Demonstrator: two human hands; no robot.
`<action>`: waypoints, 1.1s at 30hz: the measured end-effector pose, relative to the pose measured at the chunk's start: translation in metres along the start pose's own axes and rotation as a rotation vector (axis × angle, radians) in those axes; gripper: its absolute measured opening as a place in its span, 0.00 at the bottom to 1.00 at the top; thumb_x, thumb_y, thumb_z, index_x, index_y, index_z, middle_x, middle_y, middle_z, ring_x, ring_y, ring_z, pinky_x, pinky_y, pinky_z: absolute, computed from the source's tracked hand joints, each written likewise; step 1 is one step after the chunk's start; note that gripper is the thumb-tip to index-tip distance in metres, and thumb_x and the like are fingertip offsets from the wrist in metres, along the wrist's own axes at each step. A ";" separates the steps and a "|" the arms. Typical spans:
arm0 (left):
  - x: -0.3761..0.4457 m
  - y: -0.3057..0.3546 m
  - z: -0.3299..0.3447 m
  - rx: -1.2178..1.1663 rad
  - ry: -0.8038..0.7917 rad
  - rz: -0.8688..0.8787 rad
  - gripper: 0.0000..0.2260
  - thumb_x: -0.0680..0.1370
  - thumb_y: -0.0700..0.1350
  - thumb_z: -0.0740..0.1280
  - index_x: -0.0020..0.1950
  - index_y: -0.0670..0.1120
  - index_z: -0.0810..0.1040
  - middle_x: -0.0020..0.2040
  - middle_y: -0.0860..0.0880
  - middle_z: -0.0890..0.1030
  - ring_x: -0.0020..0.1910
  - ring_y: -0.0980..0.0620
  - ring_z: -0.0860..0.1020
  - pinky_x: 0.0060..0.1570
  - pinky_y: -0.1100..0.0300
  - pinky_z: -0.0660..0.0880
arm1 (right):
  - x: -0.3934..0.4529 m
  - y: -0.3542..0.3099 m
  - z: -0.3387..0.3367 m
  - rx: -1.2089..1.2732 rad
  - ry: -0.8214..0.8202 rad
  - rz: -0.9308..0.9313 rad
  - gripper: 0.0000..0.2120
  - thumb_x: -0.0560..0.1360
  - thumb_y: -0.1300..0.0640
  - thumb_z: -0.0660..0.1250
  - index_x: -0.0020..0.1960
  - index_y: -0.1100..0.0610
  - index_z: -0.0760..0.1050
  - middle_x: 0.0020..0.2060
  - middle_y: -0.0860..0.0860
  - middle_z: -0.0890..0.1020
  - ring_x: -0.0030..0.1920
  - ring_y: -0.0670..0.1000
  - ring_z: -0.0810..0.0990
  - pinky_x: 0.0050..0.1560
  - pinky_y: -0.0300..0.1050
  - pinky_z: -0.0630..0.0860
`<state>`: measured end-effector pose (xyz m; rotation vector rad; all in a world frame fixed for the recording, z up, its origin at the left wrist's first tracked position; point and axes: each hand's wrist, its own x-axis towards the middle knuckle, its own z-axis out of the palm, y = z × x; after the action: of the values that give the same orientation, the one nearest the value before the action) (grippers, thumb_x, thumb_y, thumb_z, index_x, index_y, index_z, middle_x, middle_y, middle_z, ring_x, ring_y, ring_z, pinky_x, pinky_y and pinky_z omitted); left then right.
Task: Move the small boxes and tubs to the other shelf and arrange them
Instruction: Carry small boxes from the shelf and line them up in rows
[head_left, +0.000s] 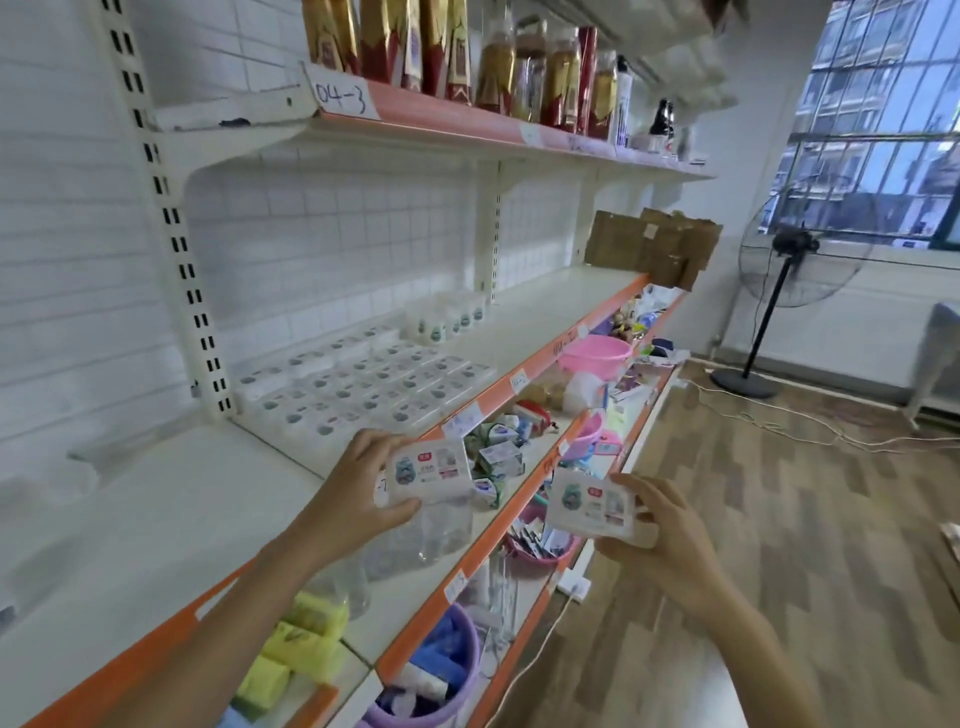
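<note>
We grip one small box in each of our hands: left hand (358, 488) holds the left box (430, 470), right hand (657, 525) the right box (592, 506). The arranged rows (363, 387) lie up and ahead, nearer our left hand, long sides along the shelf (524, 317).

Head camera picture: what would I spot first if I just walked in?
Front and centre, two hands each hold a small white box: the left hand grips one box, the right hand another. Behind them, rows of matching white boxes lie flat on the middle shelf. A big black standing fan stands by the window on the right.
</note>
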<state>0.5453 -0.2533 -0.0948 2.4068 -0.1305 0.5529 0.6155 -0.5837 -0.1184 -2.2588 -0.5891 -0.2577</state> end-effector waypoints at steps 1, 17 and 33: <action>0.014 -0.005 0.002 0.009 0.008 -0.008 0.29 0.67 0.46 0.75 0.66 0.44 0.69 0.57 0.51 0.66 0.51 0.66 0.67 0.50 0.83 0.61 | 0.014 0.006 0.003 0.003 -0.016 -0.003 0.34 0.63 0.59 0.78 0.66 0.53 0.69 0.54 0.44 0.70 0.52 0.48 0.74 0.45 0.21 0.68; 0.184 -0.098 -0.014 0.182 0.194 -0.182 0.29 0.69 0.45 0.74 0.67 0.46 0.68 0.61 0.52 0.66 0.58 0.58 0.68 0.60 0.67 0.65 | 0.283 0.021 0.069 0.081 -0.273 -0.275 0.33 0.65 0.53 0.76 0.67 0.47 0.67 0.58 0.43 0.69 0.56 0.47 0.74 0.54 0.43 0.77; 0.248 -0.155 -0.012 0.252 0.328 -0.711 0.28 0.71 0.49 0.73 0.68 0.47 0.68 0.63 0.52 0.70 0.60 0.55 0.70 0.62 0.62 0.67 | 0.507 -0.018 0.196 0.048 -0.794 -0.578 0.34 0.68 0.51 0.74 0.70 0.52 0.64 0.63 0.51 0.67 0.57 0.49 0.70 0.56 0.37 0.66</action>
<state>0.8016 -0.1138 -0.0722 2.3363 0.9439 0.6278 1.0495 -0.2606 -0.0589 -2.0410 -1.6372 0.4023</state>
